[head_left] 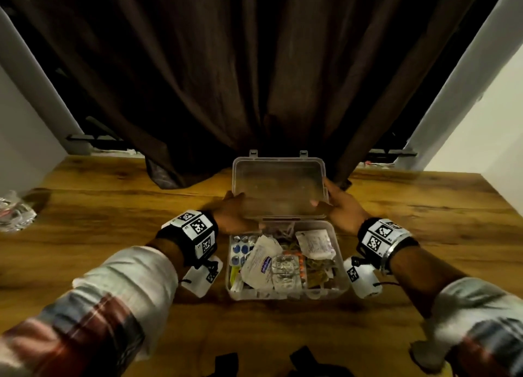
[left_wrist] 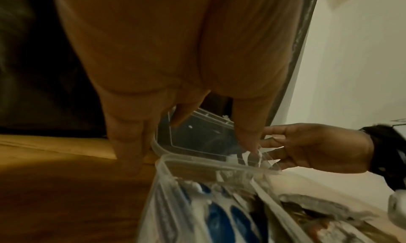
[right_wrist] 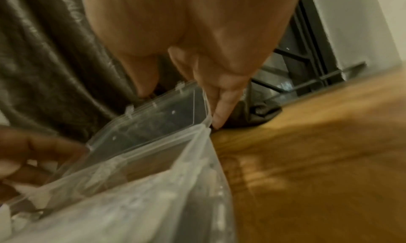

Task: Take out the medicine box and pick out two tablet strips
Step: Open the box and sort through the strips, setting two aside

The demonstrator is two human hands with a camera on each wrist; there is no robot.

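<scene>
Holding clear plastic lid (head_left: 278, 187) upright, both hands, box (head_left: 285, 293) crammed

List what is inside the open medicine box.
The medicine box holds a strip of blue tablets, an orange tablet strip, white sachets and a clear blister pack, all piled together. Anything beneath that pile is covered.

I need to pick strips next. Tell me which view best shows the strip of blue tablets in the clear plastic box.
The head view: the strip of blue tablets lies unblurred at the left of the clear plastic box. The left wrist view shows it close but blurred and cropped. The right wrist view shows no blue tablets.
</scene>
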